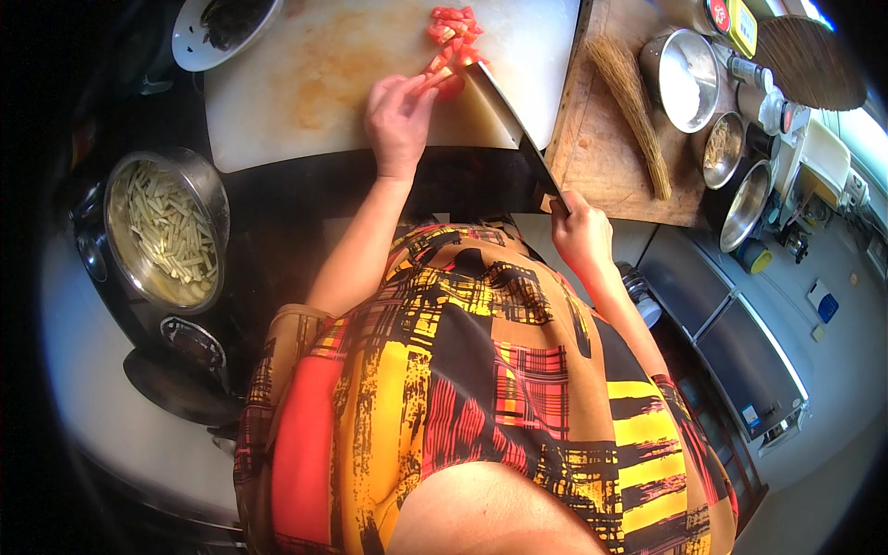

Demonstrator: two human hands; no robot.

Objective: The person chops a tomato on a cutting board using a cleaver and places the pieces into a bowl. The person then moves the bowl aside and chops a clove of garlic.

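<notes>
On a stained white cutting board (pixel 270 132) lie chopped red pieces (pixel 454 31), apparently tomato. My left hand (pixel 399 121) pinches a red piece (pixel 438 78) between fingers and thumb at the near end of the row. My right hand (pixel 583 229) grips the handle of a kitchen knife (pixel 510 114). The blade slants up and to the left, its tip close beside the red pieces. Whether the edge touches the board, I cannot tell.
At left stands a metal bowl (pixel 222 208) of pale cut strips, below a white plate (pixel 184 41) holding something dark. A wooden board (pixel 583 159) at right carries a straw whisk brush (pixel 635 111), a steel bowl (pixel 707 76) of white powder and smaller bowls.
</notes>
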